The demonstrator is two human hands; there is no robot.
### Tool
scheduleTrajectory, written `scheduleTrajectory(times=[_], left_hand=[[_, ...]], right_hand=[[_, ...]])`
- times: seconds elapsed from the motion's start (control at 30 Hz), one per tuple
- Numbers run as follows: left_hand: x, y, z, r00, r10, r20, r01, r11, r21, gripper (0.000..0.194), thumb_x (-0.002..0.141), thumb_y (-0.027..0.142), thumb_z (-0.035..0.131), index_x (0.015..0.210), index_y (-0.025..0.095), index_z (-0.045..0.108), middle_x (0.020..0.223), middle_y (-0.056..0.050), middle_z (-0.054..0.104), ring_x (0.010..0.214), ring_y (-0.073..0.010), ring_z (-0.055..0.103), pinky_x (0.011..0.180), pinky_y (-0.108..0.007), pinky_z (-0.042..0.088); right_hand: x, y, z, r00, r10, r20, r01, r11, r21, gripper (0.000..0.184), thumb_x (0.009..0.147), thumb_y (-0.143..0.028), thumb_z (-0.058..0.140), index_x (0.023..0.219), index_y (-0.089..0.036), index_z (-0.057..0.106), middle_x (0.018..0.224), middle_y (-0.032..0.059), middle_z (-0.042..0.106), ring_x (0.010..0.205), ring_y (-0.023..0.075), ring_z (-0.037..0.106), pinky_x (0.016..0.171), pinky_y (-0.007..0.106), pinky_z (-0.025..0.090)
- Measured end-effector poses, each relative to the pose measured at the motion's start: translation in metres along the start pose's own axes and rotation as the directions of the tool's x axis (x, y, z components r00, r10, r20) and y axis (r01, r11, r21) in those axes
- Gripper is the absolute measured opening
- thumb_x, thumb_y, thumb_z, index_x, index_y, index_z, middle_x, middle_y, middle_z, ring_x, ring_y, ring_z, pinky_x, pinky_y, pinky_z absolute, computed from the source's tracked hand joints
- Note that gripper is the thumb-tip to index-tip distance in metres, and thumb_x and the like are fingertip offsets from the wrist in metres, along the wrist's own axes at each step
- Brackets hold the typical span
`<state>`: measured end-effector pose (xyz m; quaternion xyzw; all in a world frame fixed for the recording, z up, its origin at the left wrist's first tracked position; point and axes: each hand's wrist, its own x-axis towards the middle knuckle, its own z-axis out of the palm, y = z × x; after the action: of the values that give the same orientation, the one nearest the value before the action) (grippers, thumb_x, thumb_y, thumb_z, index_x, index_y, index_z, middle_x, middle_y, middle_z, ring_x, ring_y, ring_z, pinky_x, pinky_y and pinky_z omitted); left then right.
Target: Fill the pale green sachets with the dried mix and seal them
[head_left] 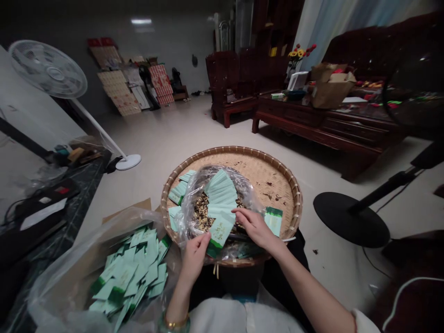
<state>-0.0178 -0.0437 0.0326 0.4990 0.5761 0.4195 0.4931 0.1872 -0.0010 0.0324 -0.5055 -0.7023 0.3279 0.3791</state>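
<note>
Figure: seated handling of paper sachets over a round bamboo winnowing tray, seen from the head; nearest, a gold bangle circles the left wrist; the left hand closes narrowly on the lower edge of one green-and-white sachet; the right hand lies curved just beside that sachet, its fingers over the mouth of a clear plastic bag, and whether it grips anything cannot be told; the step in hand appears to be the handling of this single sachet over the bag; the bag lies on the tray, holding a dried, tea-like mix and one fanned stack of sachets, too many to count; one more sachet lies at the tray's right, and a small group at its left; to the lower left, a second clear bag holds a loose heap of sachets, also uncountable; beyond stand two fans, one white and one black-based; farthest are one wooden armchair, one carved coffee table and one kraft paper bag.
</note>
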Motion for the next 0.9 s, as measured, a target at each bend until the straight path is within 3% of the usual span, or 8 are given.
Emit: scheduleTrajectory(times=[0.17,0.37,0.43,0.5,0.57,0.63,0.73,0.9], left_hand=[[-0.005,0.005,0.004,0.986,0.052,0.159,-0.073,0.989,0.129,0.044,0.078,0.052,0.052,0.058,0.014,0.058,0.055,0.001,0.048,0.055,-0.0119,0.041,0.049,-0.021,0.034],[-0.006,0.002,0.006,0.984,0.026,0.176,-0.039,0.997,0.069,0.045,0.076,0.054,0.057,0.057,0.013,0.061,0.053,0.000,0.052,0.053,-0.0120,0.043,0.048,-0.022,0.033],[-0.005,-0.001,0.005,0.997,0.010,0.073,-0.005,0.997,-0.076,0.045,0.070,0.057,0.063,0.059,0.014,0.063,0.053,0.000,0.055,0.051,-0.0122,0.046,0.046,-0.022,0.036],[-0.004,-0.001,0.001,0.987,-0.006,-0.158,-0.045,0.947,-0.318,0.047,0.064,0.063,0.066,0.068,0.016,0.066,0.057,0.000,0.061,0.051,-0.0134,0.052,0.046,-0.022,0.039],[-0.002,0.001,-0.006,0.916,-0.034,-0.399,-0.201,0.823,-0.531,0.054,0.061,0.070,0.063,0.082,0.021,0.068,0.072,-0.001,0.070,0.057,-0.0147,0.059,0.049,-0.022,0.044],[0.000,0.004,-0.013,0.866,-0.010,-0.500,-0.343,0.717,-0.608,0.068,0.056,0.080,0.056,0.091,0.023,0.069,0.094,-0.004,0.072,0.067,-0.0156,0.063,0.051,-0.021,0.046],[0.001,0.007,-0.016,0.889,-0.027,-0.458,-0.347,0.614,-0.709,0.077,0.055,0.078,0.060,0.115,0.031,0.061,0.120,-0.006,0.064,0.081,-0.0176,0.067,0.058,-0.021,0.050],[-0.001,0.002,-0.005,0.937,-0.066,-0.343,-0.220,0.653,-0.725,0.057,0.072,0.057,0.064,0.122,0.030,0.056,0.125,-0.010,0.060,0.087,-0.0175,0.067,0.065,-0.023,0.052]], right_hand=[[0.006,-0.014,0.009,0.994,-0.088,-0.069,0.086,0.996,-0.025,0.027,0.087,-0.038,0.053,0.071,-0.018,0.061,0.061,0.0000,0.059,0.057,0.0134,0.053,0.056,0.023,0.037],[0.004,-0.010,0.018,0.992,-0.073,-0.103,0.082,0.993,0.083,0.035,0.087,-0.039,0.050,0.059,-0.018,0.048,0.055,-0.0027,0.047,0.053,0.0111,0.044,0.053,0.023,0.033],[0.007,-0.004,0.015,0.995,0.042,-0.085,-0.024,0.979,0.200,0.038,0.089,-0.046,0.043,0.065,-0.019,0.052,0.052,-0.0037,0.045,0.049,0.0113,0.044,0.049,0.023,0.034],[0.013,0.005,0.011,0.988,0.140,-0.071,-0.118,0.959,0.258,0.041,0.092,-0.049,0.033,0.079,-0.019,0.057,0.053,-0.0038,0.048,0.046,0.0120,0.045,0.048,0.023,0.036],[0.020,0.016,0.008,0.985,0.152,-0.086,-0.136,0.977,0.164,0.035,0.093,-0.044,0.034,0.092,-0.018,0.058,0.062,-0.0009,0.057,0.053,0.0139,0.053,0.054,0.025,0.042],[0.025,0.024,0.006,0.993,0.095,-0.076,-0.101,0.992,-0.077,0.026,0.089,-0.034,0.046,0.103,-0.016,0.057,0.085,0.0061,0.064,0.076,0.0177,0.061,0.070,0.029,0.046],[0.030,0.031,0.011,0.997,0.078,0.013,-0.066,0.916,-0.396,0.040,0.079,-0.022,0.061,0.118,-0.014,0.053,0.112,0.0148,0.059,0.100,0.0244,0.057,0.084,0.034,0.044],[0.036,0.033,0.019,0.995,0.092,0.040,-0.064,0.887,-0.457,0.025,0.077,-0.008,0.057,0.099,-0.017,0.064,0.101,0.0110,0.061,0.093,0.0232,0.059,0.078,0.032,0.045]])
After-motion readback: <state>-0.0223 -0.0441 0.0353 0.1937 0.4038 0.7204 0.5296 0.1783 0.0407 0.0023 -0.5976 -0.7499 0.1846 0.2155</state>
